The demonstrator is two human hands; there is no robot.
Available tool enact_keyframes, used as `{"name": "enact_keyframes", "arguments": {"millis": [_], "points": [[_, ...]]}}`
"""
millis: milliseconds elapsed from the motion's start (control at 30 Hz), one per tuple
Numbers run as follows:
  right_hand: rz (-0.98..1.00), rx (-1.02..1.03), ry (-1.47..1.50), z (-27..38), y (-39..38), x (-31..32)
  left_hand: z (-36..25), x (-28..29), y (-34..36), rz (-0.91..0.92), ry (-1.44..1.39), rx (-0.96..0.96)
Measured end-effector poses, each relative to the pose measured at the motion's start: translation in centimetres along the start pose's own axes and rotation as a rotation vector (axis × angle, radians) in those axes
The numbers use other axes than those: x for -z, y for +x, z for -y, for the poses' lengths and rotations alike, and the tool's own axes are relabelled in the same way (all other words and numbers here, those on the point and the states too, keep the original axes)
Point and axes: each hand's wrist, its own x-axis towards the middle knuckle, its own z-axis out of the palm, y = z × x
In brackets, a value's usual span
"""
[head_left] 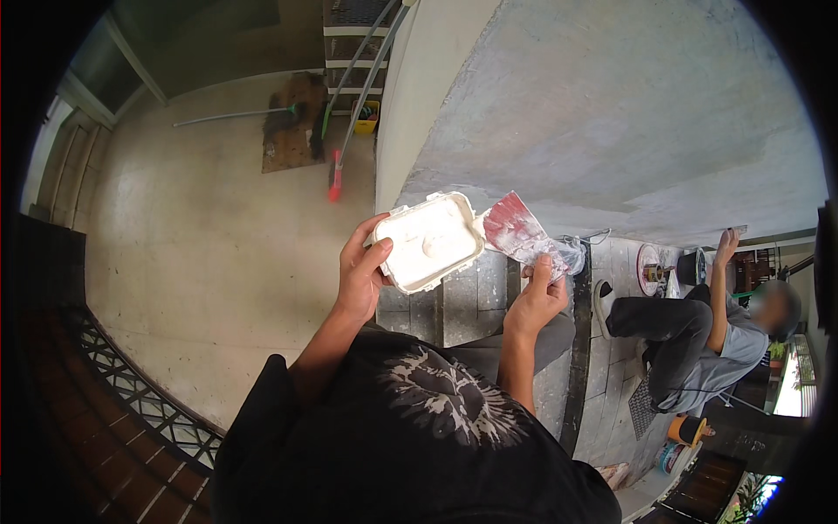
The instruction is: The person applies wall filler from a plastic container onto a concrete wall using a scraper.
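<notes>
Tub and scraper, one in each hand

My left hand grips the white tub's left side, thumb over its rim, white paste inside. Just right of it, my right hand pinches the paste-smeared red scraper, tilted tubward. Farther right, a co-worker reaches toward the grey wall.

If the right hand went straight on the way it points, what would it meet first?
Probably the grey wall ahead, with the scraper in the right hand likely touching it first; the gap is hard to judge from this view.
</notes>
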Motion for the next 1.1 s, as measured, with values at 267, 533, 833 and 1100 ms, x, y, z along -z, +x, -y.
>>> {"name": "enact_keyframes", "arguments": {"millis": [267,533,833,1100], "points": [[-0.029,0.045,-0.025,0.1,-0.1,0.1,0.4,0.2,-0.1,0.026,-0.023,-0.005],[-0.044,0.067,-0.01,1.1,-0.1,-0.5,0.6,0.1,-0.2,0.066,-0.018,0.013],[-0.061,0.087,0.014,1.9,-0.4,-0.5,0.9,0.0,-0.1,0.082,-0.025,0.054],[0.062,-0.012,0.196,2.9,0.1,0.0,0.7,-0.3,0.1,0.078,-0.021,0.057]]}}
